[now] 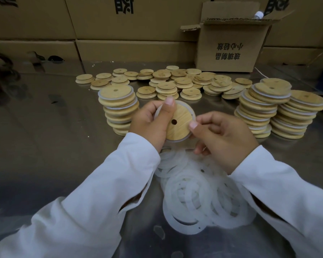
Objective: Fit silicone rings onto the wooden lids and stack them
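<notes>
White sleeves (93, 192), one to each forearm, reach in from the near edge.

Heap of silicone rings (199, 198): translucent white, loose and overlapping, flat on the tabletop (54, 118) between the two forearms, directly below the hands.

Left hand (149, 123): raised above the heap, gripping a wooden lid (179, 123). The thumb lies across the lid's upper left face, its tip at the rim; the remaining fingers are curled behind the lid, out of sight.

Right hand (224, 135): fingers curled, thumb tip touching the lid's right edge and pinching it there. The lower fingers hang just over the heap.

Wooden lid: round, pale grain, a small hole near the centre, tilted to face the viewer. It sits between the two thumbs, clear of the tabletop.

Fitted ring (190, 108): a white band showing around the lid's upper right and lower edges.

Left stack (119, 108): ringed lids piled just behind the left hand.

Right stacks (259, 108): two leaning piles of ringed lids, side by side, beyond the right hand.

Loose lids (175, 82): bare wood, scattered and partly overlapping, further back.

Open carton (229, 49): printed, flaps up, at the back right.

Wall of cartons (134, 19): behind everything.
</notes>
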A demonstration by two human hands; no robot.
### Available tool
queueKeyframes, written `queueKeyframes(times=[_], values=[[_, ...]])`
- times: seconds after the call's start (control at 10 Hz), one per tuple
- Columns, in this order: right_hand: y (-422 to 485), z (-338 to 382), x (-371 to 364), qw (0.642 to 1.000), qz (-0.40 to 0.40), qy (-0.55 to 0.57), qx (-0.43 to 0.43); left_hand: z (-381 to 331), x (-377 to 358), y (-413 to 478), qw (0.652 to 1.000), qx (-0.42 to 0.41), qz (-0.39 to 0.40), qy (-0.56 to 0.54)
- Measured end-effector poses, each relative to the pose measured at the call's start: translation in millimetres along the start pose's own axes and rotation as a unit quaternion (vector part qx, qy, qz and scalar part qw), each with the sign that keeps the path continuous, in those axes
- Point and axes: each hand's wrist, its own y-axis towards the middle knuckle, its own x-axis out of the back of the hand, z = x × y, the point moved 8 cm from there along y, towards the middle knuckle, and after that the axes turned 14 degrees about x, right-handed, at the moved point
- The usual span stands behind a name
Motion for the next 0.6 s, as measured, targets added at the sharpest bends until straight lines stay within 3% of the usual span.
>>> queueKeyframes(times=[0.1, 0.3, 0.5, 0.6], values=[[5.7, -10.2, 12.3, 0.999, -0.032, -0.031, -0.025, 0.2, 1.0, 2.1, 1.000, 0.003, -0.002, -0.001], [9.6, -48.3, 30.4, 0.980, -0.064, -0.084, -0.171, 4.1, 6.7, 6.3, 0.999, 0.031, -0.010, -0.033], [9.7, -51.4, 16.2, 0.976, -0.056, 0.038, -0.206, 3.1, 0.7, 3.8, 1.000, 0.008, 0.004, -0.014], [7.5, -48.0, 7.9, 0.985, -0.009, 0.033, -0.169, 7.8, -2.0, 4.5, 0.999, 0.020, 0.024, -0.024]])
